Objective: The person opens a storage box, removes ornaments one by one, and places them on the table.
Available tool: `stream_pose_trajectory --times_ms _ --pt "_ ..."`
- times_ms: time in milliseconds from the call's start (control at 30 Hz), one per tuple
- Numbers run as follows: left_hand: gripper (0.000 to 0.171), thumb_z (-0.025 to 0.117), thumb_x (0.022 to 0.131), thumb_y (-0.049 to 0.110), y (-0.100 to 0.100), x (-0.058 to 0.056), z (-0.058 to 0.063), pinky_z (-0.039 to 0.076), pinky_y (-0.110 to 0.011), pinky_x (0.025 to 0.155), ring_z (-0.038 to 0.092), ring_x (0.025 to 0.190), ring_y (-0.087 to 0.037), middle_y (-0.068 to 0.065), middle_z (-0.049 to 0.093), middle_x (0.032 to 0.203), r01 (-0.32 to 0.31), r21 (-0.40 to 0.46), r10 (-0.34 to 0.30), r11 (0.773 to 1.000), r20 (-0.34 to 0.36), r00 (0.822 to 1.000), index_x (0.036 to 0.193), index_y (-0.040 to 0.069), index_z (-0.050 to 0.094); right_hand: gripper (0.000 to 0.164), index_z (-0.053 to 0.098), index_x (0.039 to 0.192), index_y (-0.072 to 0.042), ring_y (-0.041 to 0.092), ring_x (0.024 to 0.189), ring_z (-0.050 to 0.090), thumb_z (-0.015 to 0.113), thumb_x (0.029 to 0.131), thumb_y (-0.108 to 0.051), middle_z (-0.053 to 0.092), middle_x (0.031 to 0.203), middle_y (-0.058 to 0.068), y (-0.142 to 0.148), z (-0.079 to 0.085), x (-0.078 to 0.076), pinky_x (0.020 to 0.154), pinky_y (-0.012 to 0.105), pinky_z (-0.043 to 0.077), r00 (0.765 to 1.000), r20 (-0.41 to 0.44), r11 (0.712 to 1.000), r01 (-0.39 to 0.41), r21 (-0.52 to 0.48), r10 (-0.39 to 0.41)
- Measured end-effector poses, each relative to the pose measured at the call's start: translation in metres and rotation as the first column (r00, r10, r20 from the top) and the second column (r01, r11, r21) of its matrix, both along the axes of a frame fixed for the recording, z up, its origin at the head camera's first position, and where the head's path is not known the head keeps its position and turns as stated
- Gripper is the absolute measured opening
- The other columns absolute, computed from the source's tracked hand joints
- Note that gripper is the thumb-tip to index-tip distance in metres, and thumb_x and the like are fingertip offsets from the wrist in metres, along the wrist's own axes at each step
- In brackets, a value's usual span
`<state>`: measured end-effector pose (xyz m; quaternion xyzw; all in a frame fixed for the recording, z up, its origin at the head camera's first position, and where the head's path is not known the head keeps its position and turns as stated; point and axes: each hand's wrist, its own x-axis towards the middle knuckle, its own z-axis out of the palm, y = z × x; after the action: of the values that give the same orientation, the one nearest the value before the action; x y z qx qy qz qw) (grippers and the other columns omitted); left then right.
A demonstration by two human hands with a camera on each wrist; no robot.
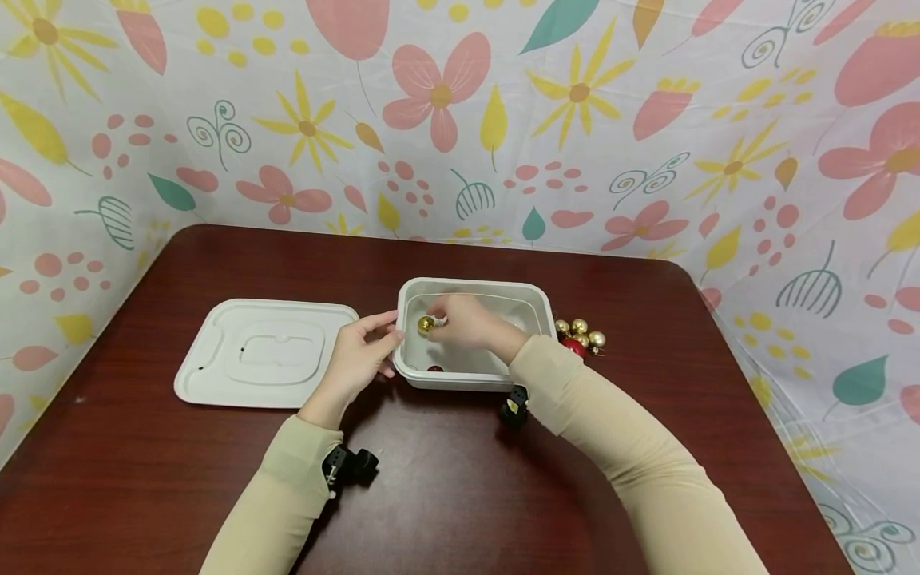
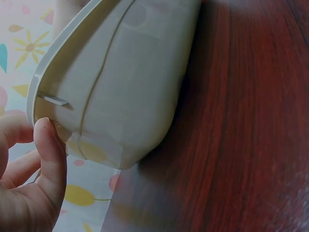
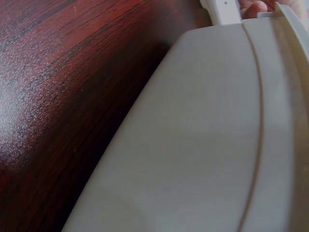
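Note:
A white plastic storage box point(image 1: 453, 383) stands uncovered on the table. My left hand point(image 1: 355, 355) holds its left end; in the left wrist view the thumb point(image 2: 49, 145) presses just under the rim, with fingers on the far side. Inside the box, toward the left end, my right hand point(image 1: 467, 321) pinches a shiny gold Christmas bauble point(image 1: 426, 325). Below it, a dark red bauble point(image 1: 435, 369) shows partly behind the near wall. The right wrist view has only the box's outer wall point(image 3: 193, 130) close up, with the right hand hidden.
Left of the box, its white lid point(image 1: 273, 355) lies flat on the dark wooden table point(image 1: 446, 479). Against the box's right end sit several gold baubles point(image 1: 579, 327) and a red bauble point(image 1: 574, 346). A flower-printed cloth point(image 1: 446, 192) hangs behind the table.

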<state>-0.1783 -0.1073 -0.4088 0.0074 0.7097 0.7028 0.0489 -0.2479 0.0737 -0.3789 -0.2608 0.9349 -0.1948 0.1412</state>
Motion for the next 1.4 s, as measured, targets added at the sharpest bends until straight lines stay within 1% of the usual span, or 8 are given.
stream_pose_trajectory --times_ms 167,300,433,667,767,900,1167,1400 --pt "0.037 0.06 0.084 0.007 0.0 -0.001 0.0 0.048 -0.024 0.037 0.053 0.046 -0.01 -0.013 0.055 0.095 -0.004 -0.005 0.004 1.0 -0.001 1.0 0.12 0.001 0.054 0.046 0.056 0.12 -0.007 0.02 0.108 0.054 0.068 0.078 -0.022 0.06 0.115 0.007 -0.004 0.0 0.0 0.093 0.031 0.045 1.0 0.003 0.997 -0.026 0.07 0.026" --pt "0.037 0.059 0.084 0.007 0.0 -0.001 0.0 0.049 -0.024 0.037 0.053 0.046 -0.01 -0.013 0.055 0.095 -0.005 -0.009 0.005 1.0 0.001 1.0 0.12 0.002 0.055 0.044 0.056 0.12 -0.007 0.018 0.108 0.053 0.067 0.079 -0.019 0.06 0.116 0.005 -0.005 0.0 0.002 0.094 0.03 0.044 0.999 0.012 0.995 -0.044 0.085 0.043" --pt "0.037 0.059 0.084 0.008 0.0 -0.001 0.002 0.049 -0.025 0.038 0.053 0.047 -0.01 -0.011 0.054 0.095 -0.003 -0.011 0.003 1.0 -0.002 1.0 0.12 0.003 0.055 0.036 0.06 0.113 -0.008 0.017 0.103 0.055 0.067 0.078 -0.017 0.062 0.109 0.003 -0.005 -0.001 0.003 0.09 0.029 0.045 0.999 0.005 0.996 -0.033 0.086 0.033" --pt "0.037 0.059 0.084 0.008 0.001 -0.001 0.002 0.05 -0.03 0.039 0.053 0.048 -0.01 -0.009 0.054 0.094 -0.009 -0.027 0.009 1.0 -0.013 1.0 0.12 0.002 0.054 0.018 0.058 0.093 -0.011 0.015 0.078 0.053 0.066 0.079 -0.017 0.06 0.085 0.0 -0.005 -0.003 0.005 0.07 0.026 0.047 1.0 -0.013 0.995 0.001 0.099 0.0" --pt "0.036 0.06 0.084 0.008 0.001 -0.001 0.002 0.05 -0.029 0.038 0.053 0.047 -0.01 -0.01 0.055 0.094 -0.015 -0.028 0.014 0.999 -0.01 1.0 0.12 0.004 0.055 0.017 0.058 0.093 -0.01 0.014 0.075 0.052 0.065 0.08 -0.019 0.059 0.08 0.0 -0.005 -0.004 0.006 0.068 0.026 0.046 0.999 -0.029 0.994 -0.014 0.112 0.017" --pt "0.037 0.06 0.084 0.009 0.0 0.0 0.0 0.05 -0.027 0.038 0.054 0.047 -0.011 -0.011 0.055 0.096 -0.014 -0.031 0.014 0.999 -0.003 1.0 0.12 0.004 0.055 0.021 0.059 0.098 -0.009 0.014 0.078 0.053 0.064 0.081 -0.02 0.06 0.083 0.0 -0.005 -0.005 0.007 0.072 0.027 0.047 0.999 -0.038 0.993 -0.023 0.114 0.027" --pt "0.037 0.06 0.084 0.01 0.002 0.001 -0.001 0.05 -0.026 0.038 0.054 0.047 -0.01 -0.012 0.055 0.097 -0.01 -0.033 0.01 0.999 0.007 1.0 0.121 0.005 0.055 0.019 0.061 0.092 -0.011 0.012 0.074 0.053 0.067 0.078 -0.021 0.06 0.078 -0.002 0.003 0.001 0.008 0.067 0.024 0.046 0.999 -0.033 1.0 -0.012 0.027 0.013" --pt "0.037 0.061 0.084 0.01 0.001 -0.001 -0.002 0.05 -0.026 0.038 0.054 0.047 -0.01 -0.012 0.056 0.096 -0.016 -0.029 0.016 0.999 0.004 1.0 0.12 0.005 0.056 0.021 0.061 0.095 -0.007 0.011 0.08 0.059 0.066 0.076 -0.016 0.066 0.084 0.001 0.019 0.008 0.011 0.073 0.024 0.049 0.999 -0.034 0.997 -0.003 -0.074 0.001"
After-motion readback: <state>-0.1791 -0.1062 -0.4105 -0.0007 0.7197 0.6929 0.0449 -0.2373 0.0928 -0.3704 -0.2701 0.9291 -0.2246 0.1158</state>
